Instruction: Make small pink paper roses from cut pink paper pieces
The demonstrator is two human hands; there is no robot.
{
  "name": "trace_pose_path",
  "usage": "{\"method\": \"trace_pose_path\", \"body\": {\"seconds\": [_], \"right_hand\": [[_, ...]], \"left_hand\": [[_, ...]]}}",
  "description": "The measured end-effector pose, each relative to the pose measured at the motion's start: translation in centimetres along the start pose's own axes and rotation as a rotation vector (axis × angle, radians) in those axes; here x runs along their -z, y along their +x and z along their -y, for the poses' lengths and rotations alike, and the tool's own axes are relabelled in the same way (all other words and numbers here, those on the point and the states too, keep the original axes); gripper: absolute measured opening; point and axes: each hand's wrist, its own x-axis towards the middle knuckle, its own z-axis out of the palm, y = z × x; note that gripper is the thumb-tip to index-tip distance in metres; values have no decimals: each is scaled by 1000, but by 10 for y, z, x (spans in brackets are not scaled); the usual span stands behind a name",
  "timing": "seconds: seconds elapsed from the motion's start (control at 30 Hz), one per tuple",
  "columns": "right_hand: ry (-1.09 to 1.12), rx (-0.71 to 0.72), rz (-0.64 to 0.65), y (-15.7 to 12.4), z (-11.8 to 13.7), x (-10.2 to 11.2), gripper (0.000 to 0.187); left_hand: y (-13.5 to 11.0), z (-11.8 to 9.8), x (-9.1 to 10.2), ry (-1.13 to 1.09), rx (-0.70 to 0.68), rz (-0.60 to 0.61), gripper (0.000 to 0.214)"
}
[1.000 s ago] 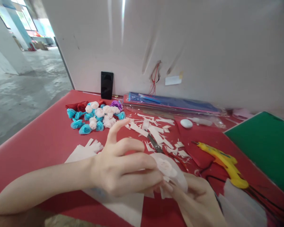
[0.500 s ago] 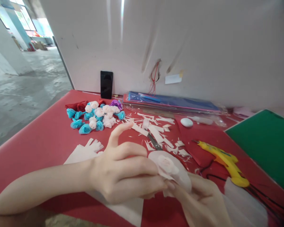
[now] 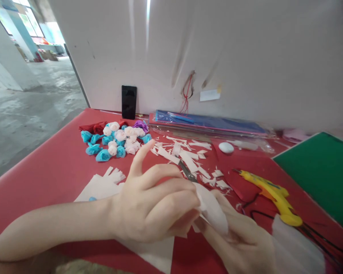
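Note:
A white paper flower (image 3: 214, 207) is between my two hands, low in the middle of the head view. My right hand (image 3: 242, 238) grips its broad outer petal from the right and below. The bent fingers of my left hand (image 3: 160, 201) close on its left edge, while one finger points up and away. My left fingers hide the flower's rolled centre. Just behind the flower lies a dark metal tool (image 3: 187, 171), perhaps scissors, partly covered. White paper sheets (image 3: 157, 251) lie beneath my left forearm, where a small blue piece (image 3: 92, 198) peeks out.
Finished blue, pink, red and purple paper flowers (image 3: 120, 136) cluster at the back left. White paper scraps (image 3: 190, 160) litter the red table (image 3: 54, 163). A yellow glue gun (image 3: 271, 192) with a black cord rests at right, near a green board (image 3: 320, 175). A phone (image 3: 129, 102) leans on the wall.
My left hand has turned and moved slightly right over the flower, covering its centre. The flower has tilted away to the right, and the small blue piece now shows beside my forearm.

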Motion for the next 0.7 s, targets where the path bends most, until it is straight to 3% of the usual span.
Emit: {"method": "trace_pose_path", "body": {"seconds": [0.2, 0.33, 0.7], "right_hand": [[28, -9, 9, 1, -1, -1, 15], [53, -5, 17, 3, 1, 0, 12], [26, -6, 37, 4, -2, 1, 18]], "left_hand": [[1, 3, 4, 91, -174, -23, 12], [5, 1, 3, 86, -158, -71, 20], [3, 2, 4, 47, -179, -39, 16]]}}
